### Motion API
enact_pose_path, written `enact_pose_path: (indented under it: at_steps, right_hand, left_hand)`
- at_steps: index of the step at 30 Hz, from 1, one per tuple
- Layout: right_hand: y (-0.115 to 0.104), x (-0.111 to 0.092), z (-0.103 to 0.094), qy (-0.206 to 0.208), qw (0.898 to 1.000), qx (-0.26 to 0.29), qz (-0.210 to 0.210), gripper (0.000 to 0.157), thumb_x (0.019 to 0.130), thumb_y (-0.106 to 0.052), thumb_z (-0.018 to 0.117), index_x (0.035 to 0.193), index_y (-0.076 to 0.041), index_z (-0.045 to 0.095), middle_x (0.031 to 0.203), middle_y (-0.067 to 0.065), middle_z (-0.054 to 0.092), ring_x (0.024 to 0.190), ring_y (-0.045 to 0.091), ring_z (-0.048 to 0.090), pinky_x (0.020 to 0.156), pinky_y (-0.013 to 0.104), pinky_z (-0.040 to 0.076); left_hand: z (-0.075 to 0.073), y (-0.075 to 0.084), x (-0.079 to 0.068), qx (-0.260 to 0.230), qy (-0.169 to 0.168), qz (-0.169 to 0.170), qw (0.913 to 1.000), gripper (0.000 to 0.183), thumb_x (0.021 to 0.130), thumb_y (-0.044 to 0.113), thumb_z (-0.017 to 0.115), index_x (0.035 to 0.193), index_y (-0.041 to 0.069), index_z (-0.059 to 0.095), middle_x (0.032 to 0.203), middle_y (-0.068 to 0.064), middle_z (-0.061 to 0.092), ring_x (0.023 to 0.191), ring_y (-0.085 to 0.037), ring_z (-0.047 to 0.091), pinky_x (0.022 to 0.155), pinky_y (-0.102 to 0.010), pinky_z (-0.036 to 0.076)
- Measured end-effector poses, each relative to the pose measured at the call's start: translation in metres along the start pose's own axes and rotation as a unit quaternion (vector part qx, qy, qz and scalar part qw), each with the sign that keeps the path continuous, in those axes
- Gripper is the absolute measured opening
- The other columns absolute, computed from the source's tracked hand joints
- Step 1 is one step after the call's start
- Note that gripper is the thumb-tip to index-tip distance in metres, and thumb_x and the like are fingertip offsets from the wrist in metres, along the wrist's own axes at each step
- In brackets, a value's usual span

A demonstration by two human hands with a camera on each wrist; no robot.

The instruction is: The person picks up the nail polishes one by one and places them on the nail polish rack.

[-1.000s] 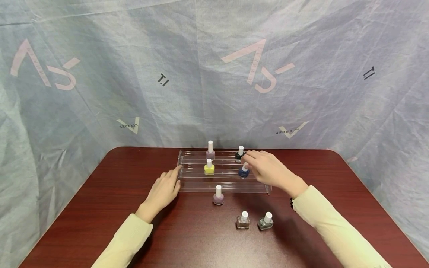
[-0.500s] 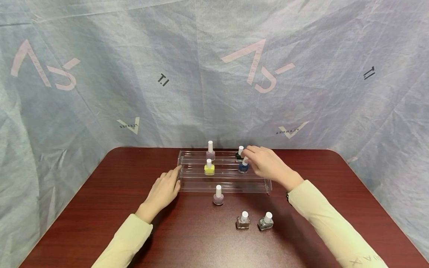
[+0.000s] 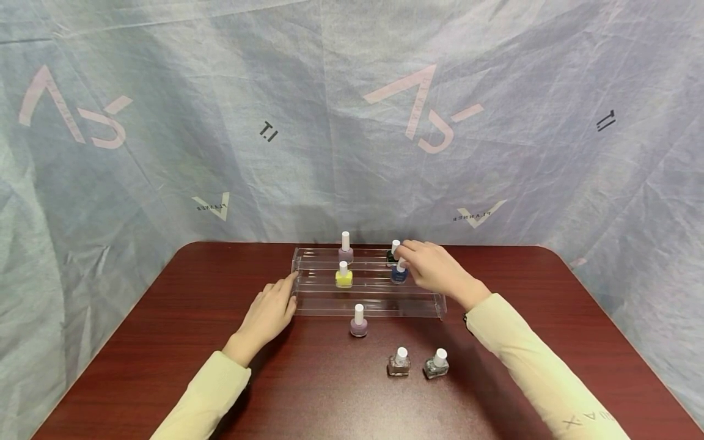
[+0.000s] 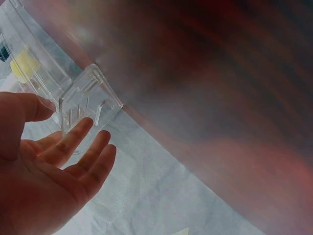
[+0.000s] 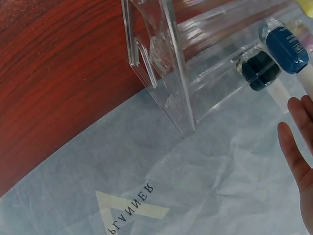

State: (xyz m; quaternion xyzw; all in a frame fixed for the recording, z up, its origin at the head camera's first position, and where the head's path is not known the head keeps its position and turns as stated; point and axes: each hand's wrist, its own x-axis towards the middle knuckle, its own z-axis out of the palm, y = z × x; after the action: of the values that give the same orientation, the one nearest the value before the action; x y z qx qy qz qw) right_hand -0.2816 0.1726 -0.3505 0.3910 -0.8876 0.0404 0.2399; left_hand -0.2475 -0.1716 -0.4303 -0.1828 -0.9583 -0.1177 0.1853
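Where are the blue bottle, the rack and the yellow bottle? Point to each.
Blue bottle (image 5: 287, 50): right wrist view, on its body.
Rack (image 3: 370, 281): head view, on its middle tier.
Yellow bottle (image 3: 343, 280): head view, on its body.

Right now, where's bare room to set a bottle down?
Free: the rack's front tier, behind the front lilac bottle; table left of the left hand. Crowded: right hand, blue bottle and dark-green bottle, bunched together.

Blue nail polish bottle (image 3: 399, 275): squat glass body, white cap, roughly upright over right half of middle tier; base perhaps seated, hard to tell. Clear plastic display rack (image 3: 368, 281): stepped, three tiers, standing on reddish-brown tabletop (image 3: 308, 391), toward far edge.
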Motion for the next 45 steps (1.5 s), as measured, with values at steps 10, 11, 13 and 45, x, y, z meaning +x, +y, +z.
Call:
enact_pose_path:
  at_steps: [10, 11, 13, 45]
  right_hand:
    - [-0.001, -0.001, 0.013, 0.008, 1.0, -0.018, -0.014, 0.011, 0.081, -0.006, 0.063, 0.089, -0.012, 0.057, 0.082, -0.001, 0.054, 0.069, 0.015, 0.056, 0.061, 0.033, 0.045]
    - [-0.001, -0.001, 0.014, 0.005, 1.0, -0.017, -0.012, 0.012, 0.08, -0.006, 0.063, 0.089, -0.012, 0.057, 0.082, -0.001, 0.055, 0.07, 0.016, 0.056, 0.062, 0.034, 0.046]
    - [-0.002, -0.001, 0.016, -0.003, 1.0, -0.012, -0.008, 0.011, 0.081, -0.006, 0.063, 0.089, -0.011, 0.058, 0.084, -0.001, 0.056, 0.071, 0.017, 0.057, 0.062, 0.034, 0.047]
    - [-0.004, 0.004, 0.018, -0.034, 0.999, 0.001, 0.011, 0.014, 0.085, -0.01, 0.06, 0.099, -0.015, 0.059, 0.09, -0.001, 0.058, 0.078, 0.016, 0.058, 0.067, 0.035, 0.048]
  left_hand:
    - [0.0, 0.0, 0.0, -0.003, 0.002, -0.001, 1.0, 0.051, 0.089, 0.017, 0.053, 0.137, 0.009, 0.039, 0.114, -0.011, 0.061, 0.099, -0.034, 0.056, 0.072, -0.043, 0.046]
    - [-0.001, 0.0, 0.0, -0.002, 0.002, -0.001, 1.0, 0.051, 0.089, 0.017, 0.053, 0.137, 0.009, 0.039, 0.114, -0.011, 0.061, 0.099, -0.034, 0.056, 0.072, -0.044, 0.046]
    - [0.0, 0.0, 0.0, -0.003, 0.002, -0.001, 1.0, 0.051, 0.089, 0.017, 0.053, 0.137, 0.008, 0.039, 0.115, -0.012, 0.06, 0.099, -0.034, 0.056, 0.072, -0.044, 0.046]
    - [0.001, -0.002, 0.001, -0.009, -0.01, -0.009, 0.9999, 0.052, 0.089, 0.017, 0.053, 0.138, 0.009, 0.038, 0.118, -0.012, 0.059, 0.102, -0.033, 0.055, 0.077, -0.046, 0.046]
